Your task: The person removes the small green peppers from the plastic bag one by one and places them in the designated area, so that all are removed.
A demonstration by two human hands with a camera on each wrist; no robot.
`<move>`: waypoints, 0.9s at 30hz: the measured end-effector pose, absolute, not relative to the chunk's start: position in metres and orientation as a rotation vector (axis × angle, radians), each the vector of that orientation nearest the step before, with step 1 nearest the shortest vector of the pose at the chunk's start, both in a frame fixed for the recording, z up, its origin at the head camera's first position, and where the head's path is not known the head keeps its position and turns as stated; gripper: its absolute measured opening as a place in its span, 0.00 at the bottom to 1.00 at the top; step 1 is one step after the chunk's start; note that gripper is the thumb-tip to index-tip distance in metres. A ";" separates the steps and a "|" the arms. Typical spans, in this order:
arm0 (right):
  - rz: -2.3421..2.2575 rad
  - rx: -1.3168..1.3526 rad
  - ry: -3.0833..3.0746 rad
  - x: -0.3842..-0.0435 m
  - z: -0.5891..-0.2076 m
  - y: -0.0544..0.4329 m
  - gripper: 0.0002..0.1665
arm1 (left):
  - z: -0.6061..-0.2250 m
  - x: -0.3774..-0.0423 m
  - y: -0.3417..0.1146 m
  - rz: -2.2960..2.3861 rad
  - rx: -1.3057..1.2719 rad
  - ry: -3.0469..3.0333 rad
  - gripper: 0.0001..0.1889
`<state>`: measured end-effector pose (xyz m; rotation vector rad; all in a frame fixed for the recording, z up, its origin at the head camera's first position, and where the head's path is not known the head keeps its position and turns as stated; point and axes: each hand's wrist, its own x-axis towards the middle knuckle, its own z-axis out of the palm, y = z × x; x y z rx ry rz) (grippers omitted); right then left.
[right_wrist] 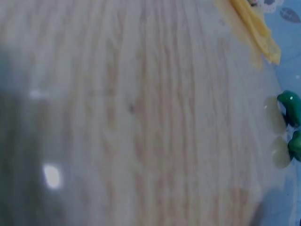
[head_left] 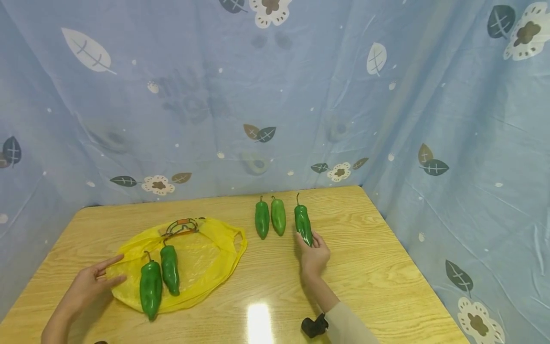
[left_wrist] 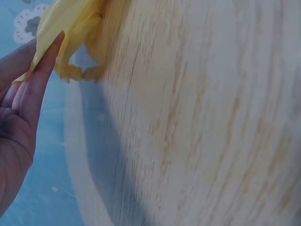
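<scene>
My left hand (head_left: 92,284) is at the left edge of a yellow plastic bag (head_left: 202,291), its thumb and forefinger straight and spread apart at the tips. In the left wrist view, the yellow plastic runs between the digits of that hand (left_wrist: 28,89). Two green peppers, one larger (head_left: 150,289) and one slimmer (head_left: 170,270), lie on the bag. On the right, my right hand (head_left: 315,255) grips the lower end of a green pepper (head_left: 302,220), whose stem points to the back. The right wrist view does not show this hand clearly.
Two more green peppers, a dark one (head_left: 262,219) and a lighter one (head_left: 278,217), lie side by side at the back of the wooden table (head_left: 361,267). A blue patterned curtain (head_left: 206,105) hangs behind and to the sides. A black object (head_left: 313,327) is beside my right sleeve.
</scene>
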<state>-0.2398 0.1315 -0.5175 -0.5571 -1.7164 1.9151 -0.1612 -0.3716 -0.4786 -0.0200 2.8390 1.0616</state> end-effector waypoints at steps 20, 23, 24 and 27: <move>1.712 -0.586 -1.818 -0.284 -0.528 0.130 0.25 | -0.477 -0.161 -0.369 1.092 -0.029 2.836 0.38; 1.710 -0.572 -1.815 -0.290 -0.529 0.128 0.24 | -0.476 -0.161 -0.368 1.106 -0.037 2.820 0.38; 1.710 -0.568 -1.819 -0.291 -0.529 0.127 0.24 | -0.476 -0.161 -0.368 1.110 -0.041 2.814 0.38; 1.719 -0.550 -1.830 -0.294 -0.529 0.126 0.24 | -0.476 -0.160 -0.368 1.119 -0.051 2.804 0.38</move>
